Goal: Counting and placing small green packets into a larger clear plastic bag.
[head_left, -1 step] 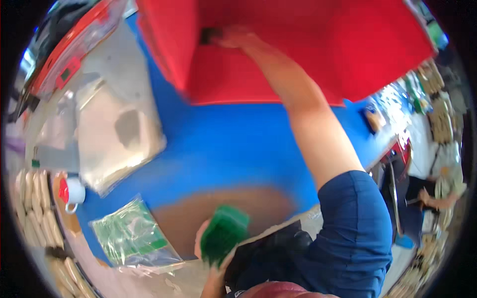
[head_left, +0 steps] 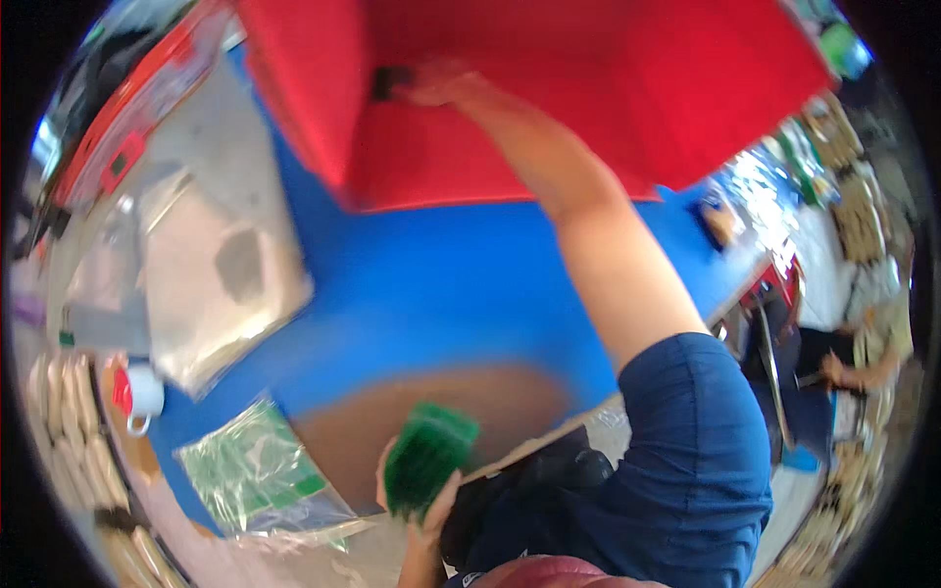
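Observation:
My left hand (head_left: 436,510), low in the middle, is closed round a bundle of flat green packets (head_left: 429,456) in clear wrap. My right arm reaches far forward into a large red open box (head_left: 470,167). There my right hand (head_left: 438,83), blurred, has its fingers at a small dark block (head_left: 392,83) near the box's left inner wall and seems to grip it. On the blue and brown table (head_left: 441,284) at lower left lies a clear plastic bag (head_left: 250,465) with green packets inside.
A large clear bag with pale contents (head_left: 206,265) lies at left, near a white mug with red (head_left: 145,392). Shiny plastic packs (head_left: 755,196) sit at the far right. Another person's arm (head_left: 867,372) shows at the right edge, with stacked pale bundles (head_left: 78,421) at the left.
The whole view has shifted slightly, moving the scene a little left. The green bundle has moved little in my left hand; my right hand stays at the dark block inside the red box.

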`<state>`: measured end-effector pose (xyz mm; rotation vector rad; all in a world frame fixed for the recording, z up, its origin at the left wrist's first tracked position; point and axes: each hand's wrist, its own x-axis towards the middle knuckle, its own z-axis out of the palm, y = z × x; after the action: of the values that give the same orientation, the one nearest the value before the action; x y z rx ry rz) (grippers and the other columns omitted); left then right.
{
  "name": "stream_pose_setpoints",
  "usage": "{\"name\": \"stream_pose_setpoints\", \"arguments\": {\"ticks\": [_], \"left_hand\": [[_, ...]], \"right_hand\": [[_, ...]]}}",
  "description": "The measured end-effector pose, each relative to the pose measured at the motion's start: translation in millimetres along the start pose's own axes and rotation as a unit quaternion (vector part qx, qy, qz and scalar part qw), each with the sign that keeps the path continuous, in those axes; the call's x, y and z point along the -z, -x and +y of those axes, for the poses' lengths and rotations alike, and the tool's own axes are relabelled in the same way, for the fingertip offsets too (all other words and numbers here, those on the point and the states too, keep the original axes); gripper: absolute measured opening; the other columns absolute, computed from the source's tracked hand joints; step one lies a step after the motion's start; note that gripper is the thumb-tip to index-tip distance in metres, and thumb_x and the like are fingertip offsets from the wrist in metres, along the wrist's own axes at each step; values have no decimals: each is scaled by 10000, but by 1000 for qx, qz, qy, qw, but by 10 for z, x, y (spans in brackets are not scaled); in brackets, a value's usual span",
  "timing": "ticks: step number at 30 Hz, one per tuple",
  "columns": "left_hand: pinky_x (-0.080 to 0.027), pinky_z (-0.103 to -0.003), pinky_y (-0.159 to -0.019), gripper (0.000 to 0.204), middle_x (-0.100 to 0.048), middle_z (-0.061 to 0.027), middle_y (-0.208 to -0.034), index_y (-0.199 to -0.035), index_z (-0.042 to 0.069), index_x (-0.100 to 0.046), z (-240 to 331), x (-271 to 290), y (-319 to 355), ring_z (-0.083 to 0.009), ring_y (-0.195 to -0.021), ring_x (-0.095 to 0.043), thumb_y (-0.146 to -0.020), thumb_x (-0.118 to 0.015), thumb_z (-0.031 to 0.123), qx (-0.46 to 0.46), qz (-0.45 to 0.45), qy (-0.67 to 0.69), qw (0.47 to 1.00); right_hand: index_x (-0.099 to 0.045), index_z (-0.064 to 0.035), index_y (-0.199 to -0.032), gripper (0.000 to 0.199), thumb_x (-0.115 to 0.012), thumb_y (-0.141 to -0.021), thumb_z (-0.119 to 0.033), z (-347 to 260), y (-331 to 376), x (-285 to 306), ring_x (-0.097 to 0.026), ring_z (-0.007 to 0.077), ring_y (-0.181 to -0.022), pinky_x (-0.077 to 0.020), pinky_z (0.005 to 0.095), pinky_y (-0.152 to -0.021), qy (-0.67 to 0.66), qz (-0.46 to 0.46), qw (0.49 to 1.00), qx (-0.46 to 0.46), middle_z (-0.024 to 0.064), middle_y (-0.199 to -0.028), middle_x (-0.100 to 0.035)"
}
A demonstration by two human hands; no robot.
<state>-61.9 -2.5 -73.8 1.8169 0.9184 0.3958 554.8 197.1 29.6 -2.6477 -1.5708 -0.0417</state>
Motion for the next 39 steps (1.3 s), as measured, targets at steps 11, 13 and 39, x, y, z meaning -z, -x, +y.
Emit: {"name": "stream_pose_setpoints", "arguments": {"ticks": [11, 13, 39], "left_hand": [[-456, -372, -984, 619, -557, -151, -1279, -1300, -27, -497, 793, -3, -446, -240, -1119, -562, -743, -767, -54, -151, 135, 196, 959], [-450, -379, -1007, 587, -568, -134, -1269, -1315, -24, -493, 692, 59, -408, -242, -1116, -566, -777, -725, -53, -167, 152, 203, 953], [-343, -622, -1118, 559, -578, -155, -1328, -1339, 45, -505, 293, 77, 774, -352, -1268, -523, -850, -735, 190, 120, 8, 694, 710]], "right_hand": [[-520, -78, -1338, 728, -610, -807, -569, -958, 2752, -274, -447, 413, -1242, -395, 557, -992, -34, 178, 983, -36, 213, -1330, -493], [-492, -21, -1342, 737, -632, -812, -513, -1269, 3402, -295, -417, 428, -1262, -368, 561, -1019, -99, 189, 977, -23, 241, -1334, -474], [-643, -9, -1104, 282, -635, -858, -147, -2067, 4901, 62, -628, 357, -984, -498, 417, -858, -340, 95, 890, 290, 153, -1034, -657]]}}
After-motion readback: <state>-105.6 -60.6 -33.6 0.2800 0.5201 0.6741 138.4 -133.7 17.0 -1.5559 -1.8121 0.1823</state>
